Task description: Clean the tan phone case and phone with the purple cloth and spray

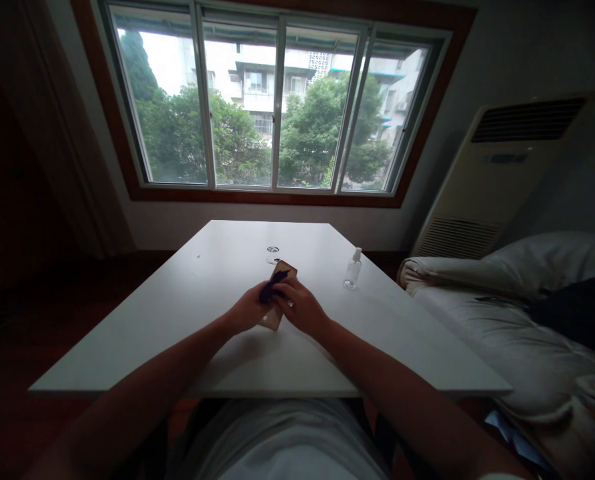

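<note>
A: What do the person's hands hold at the middle of the white table [187,313]?

B: A flat, slim rectangular object, apparently a phone [279,293], tan or gold in colour with rounded corners. It lies tilted, its far end raised toward the window [272,100] and its near end low between the two hands. A small dark purple cloth [270,288] rests against its upper face.

A: How is each hand set?

B: The left hand [245,311] is closed around the phone's left edge, with the cloth pinched at its fingertips. The right hand [302,307] curls over the right edge, fingers bent and touching both the phone and the cloth. Both forearms stretch forward from the bottom of the view.

A: What else stands on the table?

B: A small clear pump bottle [352,268] stands upright to the right, well apart from the hands. A round cable port [272,250] sits just beyond the phone. An upright air conditioner [497,173] and pale bedding [487,300] lie to the right of the table.
</note>
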### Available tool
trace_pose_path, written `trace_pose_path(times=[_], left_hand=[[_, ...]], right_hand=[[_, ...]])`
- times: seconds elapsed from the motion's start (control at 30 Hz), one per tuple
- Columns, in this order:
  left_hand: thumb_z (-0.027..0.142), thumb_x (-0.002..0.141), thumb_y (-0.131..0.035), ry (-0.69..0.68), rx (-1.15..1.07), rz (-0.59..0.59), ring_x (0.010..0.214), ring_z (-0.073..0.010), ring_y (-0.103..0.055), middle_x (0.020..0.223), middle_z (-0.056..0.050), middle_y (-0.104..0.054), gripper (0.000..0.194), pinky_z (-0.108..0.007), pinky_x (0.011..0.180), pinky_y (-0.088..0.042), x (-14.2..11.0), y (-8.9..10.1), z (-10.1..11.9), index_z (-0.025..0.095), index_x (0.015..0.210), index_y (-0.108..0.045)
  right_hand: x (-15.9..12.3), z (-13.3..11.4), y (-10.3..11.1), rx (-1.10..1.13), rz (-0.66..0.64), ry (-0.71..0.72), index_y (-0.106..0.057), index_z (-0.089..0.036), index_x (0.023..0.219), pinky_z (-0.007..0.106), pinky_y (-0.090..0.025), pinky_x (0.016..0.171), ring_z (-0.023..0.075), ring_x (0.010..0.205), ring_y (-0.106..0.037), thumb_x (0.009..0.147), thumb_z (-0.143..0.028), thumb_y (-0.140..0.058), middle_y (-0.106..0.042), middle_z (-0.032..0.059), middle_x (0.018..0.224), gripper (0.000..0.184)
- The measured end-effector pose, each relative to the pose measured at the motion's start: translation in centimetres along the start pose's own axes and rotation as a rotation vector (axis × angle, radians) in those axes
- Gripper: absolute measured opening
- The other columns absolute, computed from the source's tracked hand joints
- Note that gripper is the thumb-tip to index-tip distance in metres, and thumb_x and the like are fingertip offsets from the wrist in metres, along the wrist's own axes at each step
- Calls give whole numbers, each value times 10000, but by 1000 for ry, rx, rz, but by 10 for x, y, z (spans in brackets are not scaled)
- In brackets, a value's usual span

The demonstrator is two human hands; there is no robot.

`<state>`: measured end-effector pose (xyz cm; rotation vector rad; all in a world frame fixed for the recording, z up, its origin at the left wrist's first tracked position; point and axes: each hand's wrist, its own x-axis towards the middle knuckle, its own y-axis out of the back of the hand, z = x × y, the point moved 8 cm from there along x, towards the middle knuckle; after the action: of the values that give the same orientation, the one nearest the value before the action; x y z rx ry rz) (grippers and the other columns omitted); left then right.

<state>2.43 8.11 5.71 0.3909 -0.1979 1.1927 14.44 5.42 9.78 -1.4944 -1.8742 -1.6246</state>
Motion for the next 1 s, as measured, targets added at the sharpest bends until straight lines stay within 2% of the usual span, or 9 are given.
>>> trace_pose_path(times=[0.13, 0.27, 0.4, 0.53, 0.73, 0.8, 0.9, 1.0], left_hand=[[217, 848, -620, -37, 104, -29, 1016, -249, -613, 1129, -102, -679, 387, -370, 893, -487, 0, -2, 7, 133, 1226, -605], [204, 861, -596, -53, 132, -40, 1080, -269, -600, 1199, -102, -667, 438, -388, 942, -469, -1, -4, 9, 136, 1293, -575], [218, 888, -563, -66, 167, -22, 1073, -268, -604, 1195, -91, -669, 441, -386, 936, -472, -3, -4, 10, 153, 1325, -568], [237, 904, -558, -110, 183, 25, 1066, -256, -613, 1205, -85, -671, 439, -370, 930, -481, -4, 0, 15, 168, 1337, -567], [175, 871, -563, -142, 144, 107, 1077, -238, -620, 1198, -83, -675, 430, -339, 934, -487, -3, 7, 20, 167, 1299, -591], [145, 857, -554, -155, 146, 101, 1074, -232, -621, 1192, -80, -675, 440, -335, 940, -485, -3, 6, 22, 165, 1295, -592], [175, 882, -545, -139, 132, 86, 1060, -232, -627, 1193, -78, -673, 428, -341, 929, -493, -2, 5, 22, 165, 1309, -577], [232, 914, -540, -126, 172, 72, 1085, -245, -620, 1226, -78, -665, 445, -359, 941, -489, -3, 3, 20, 176, 1355, -551]], right_hand=[[4, 11, 13, -29, 73, -5, -654, -222, 1127, 361, -524, 891, 213, 997, -603, 964, -184, -531, -612, 87, 1090, 207], [5, 35, 36, -68, 237, -114, -657, -215, 1107, 346, -541, 810, 200, 896, -613, 950, -184, -543, -609, 75, 1035, 196], [4, 48, 42, -44, 281, -182, -660, -216, 1092, 320, -544, 717, 175, 792, -608, 938, -189, -553, -616, 61, 1011, 190], [2, 42, 32, 17, 233, -181, -652, -215, 1084, 308, -545, 690, 185, 833, -619, 931, -199, -563, -624, 67, 1015, 178], [-1, 16, 1, 43, 21, -70, -658, -223, 1060, 314, -536, 743, 183, 862, -621, 905, -146, -587, -641, 59, 1038, 187], [-1, 12, -2, 37, 1, -51, -653, -224, 1064, 323, -538, 758, 187, 880, -623, 906, -136, -578, -640, 63, 1060, 195], [1, 15, 10, 18, 88, -69, -643, -221, 1074, 344, -543, 801, 205, 940, -620, 911, -138, -564, -633, 72, 1075, 199], [3, 26, 33, 11, 252, -133, -632, -219, 1092, 335, -554, 758, 208, 937, -615, 929, -164, -536, -622, 76, 1054, 197]])
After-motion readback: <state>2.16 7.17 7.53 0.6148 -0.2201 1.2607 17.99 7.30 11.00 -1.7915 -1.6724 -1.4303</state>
